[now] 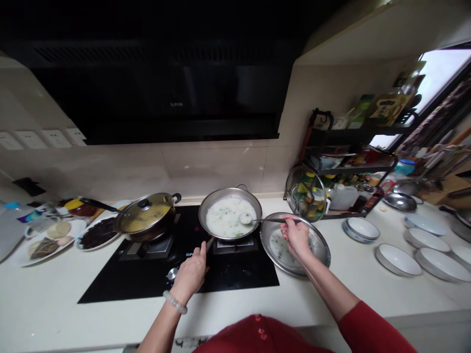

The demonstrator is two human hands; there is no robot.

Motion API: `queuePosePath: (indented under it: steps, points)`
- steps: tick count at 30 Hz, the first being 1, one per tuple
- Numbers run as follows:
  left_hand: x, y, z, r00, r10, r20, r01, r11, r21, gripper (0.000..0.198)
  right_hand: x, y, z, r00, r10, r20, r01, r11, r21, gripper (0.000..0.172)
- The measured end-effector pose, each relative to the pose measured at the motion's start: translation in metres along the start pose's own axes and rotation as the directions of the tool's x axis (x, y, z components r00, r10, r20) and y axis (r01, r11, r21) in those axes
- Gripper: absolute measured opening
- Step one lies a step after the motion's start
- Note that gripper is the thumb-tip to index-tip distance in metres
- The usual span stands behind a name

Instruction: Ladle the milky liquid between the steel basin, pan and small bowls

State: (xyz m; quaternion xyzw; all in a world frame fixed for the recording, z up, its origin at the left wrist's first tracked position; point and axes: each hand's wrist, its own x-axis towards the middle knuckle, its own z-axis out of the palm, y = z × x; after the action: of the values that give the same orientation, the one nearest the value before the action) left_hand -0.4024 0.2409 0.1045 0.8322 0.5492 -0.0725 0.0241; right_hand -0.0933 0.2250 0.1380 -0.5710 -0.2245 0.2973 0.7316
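My left hand (192, 270) is closed around the handle of a steel wok (202, 212) on the right burner. White, soupy food (226, 213) flecked with green fills much of the wok. My right hand (296, 238) grips the handle of a ladle (246, 218), whose bowl lies over the right side of the wok and holds some of the white food. Below my right hand, a wide steel basin (324, 247) stands beside the stove, with a shallower amount of similar food in it. My right hand and forearm cover part of the basin.
A lidded pan (147, 215) sits on the left burner of the black stove (147, 284). Plates of food (97, 233) stand farther left. At right are several white bowls (399, 259), a glass lid (306, 193) and a spice rack (353, 169). A range hood (176, 83) overhangs the stove.
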Motion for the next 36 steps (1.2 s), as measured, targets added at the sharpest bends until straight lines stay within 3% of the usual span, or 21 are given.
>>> queuePosePath:
  steps: [5, 11, 15, 18, 20, 23, 25, 26, 27, 28, 30, 32, 34, 36]
  points:
    - [-0.002, 0.000, -0.001, 1.000, 0.004, -0.009, -0.004, 1.000, 0.016, 0.063, -0.003, -0.024, -0.023, 0.999, 0.012, -0.039, -0.010, 0.998, 0.055, 0.018]
    - [0.000, -0.003, 0.006, 1.000, 0.017, -0.025, -0.016, 1.000, 0.023, 0.065, -0.003, -0.032, -0.074, 0.989, -0.040, -0.146, 0.048, 0.998, 0.049, 0.028]
    - [0.002, -0.004, 0.009, 0.999, 0.013, -0.036, -0.012, 1.000, 0.024, 0.066, -0.005, -0.010, -0.110, 0.974, -0.141, -0.179, 0.116, 0.983, -0.141, 0.031]
    - [0.002, -0.004, 0.010, 0.999, 0.018, -0.037, -0.017, 0.999, 0.034, 0.065, -0.012, 0.014, -0.135, 0.943, -0.332, -0.025, 0.287, 0.848, -0.446, 0.029]
    - [0.002, -0.004, 0.010, 0.999, 0.023, -0.031, -0.021, 0.999, 0.038, 0.065, -0.018, 0.029, -0.150, 0.855, -0.488, 0.174, 0.488, 0.646, -0.587, 0.026]
    - [0.001, -0.003, 0.010, 0.999, 0.025, -0.028, -0.024, 0.999, 0.038, 0.065, -0.026, 0.043, -0.166, 0.622, -0.600, 0.503, 0.765, 0.327, -0.554, 0.023]
    - [0.000, -0.003, 0.008, 0.999, 0.024, -0.024, -0.023, 0.999, 0.037, 0.064, -0.030, 0.043, -0.169, 0.511, -0.599, 0.616, 0.845, 0.220, -0.487, 0.025]
    - [0.000, -0.002, 0.007, 1.000, 0.023, -0.020, -0.023, 0.999, 0.036, 0.064, -0.031, 0.041, -0.166, 0.499, -0.606, 0.620, 0.853, 0.216, -0.475, 0.025]
    - [0.000, -0.002, 0.006, 1.000, 0.023, -0.018, -0.022, 0.999, 0.036, 0.064, -0.033, 0.036, -0.161, 0.516, -0.624, 0.587, 0.843, 0.247, -0.478, 0.025]
    - [-0.001, -0.001, 0.005, 1.000, 0.024, -0.018, -0.023, 0.999, 0.036, 0.065, -0.034, 0.030, -0.153, 0.564, -0.644, 0.516, 0.811, 0.318, -0.490, 0.023]
    - [-0.001, 0.000, 0.003, 1.000, 0.023, -0.020, -0.023, 0.999, 0.036, 0.064, -0.036, 0.016, -0.130, 0.712, -0.640, 0.289, 0.684, 0.539, -0.492, 0.023]
    - [-0.001, 0.000, 0.002, 1.000, 0.019, -0.019, -0.018, 0.999, 0.038, 0.064, -0.036, 0.004, -0.101, 0.859, -0.508, 0.067, 0.491, 0.780, -0.387, 0.030]
    - [-0.001, 0.001, 0.001, 1.000, 0.014, -0.014, -0.013, 0.999, 0.045, 0.063, -0.034, -0.001, -0.073, 0.915, -0.402, 0.046, 0.399, 0.876, -0.270, 0.035]
    - [-0.001, 0.001, 0.000, 1.000, 0.008, -0.012, -0.008, 0.999, 0.048, 0.063, -0.029, 0.003, -0.048, 0.919, -0.368, 0.142, 0.394, 0.882, -0.259, 0.036]
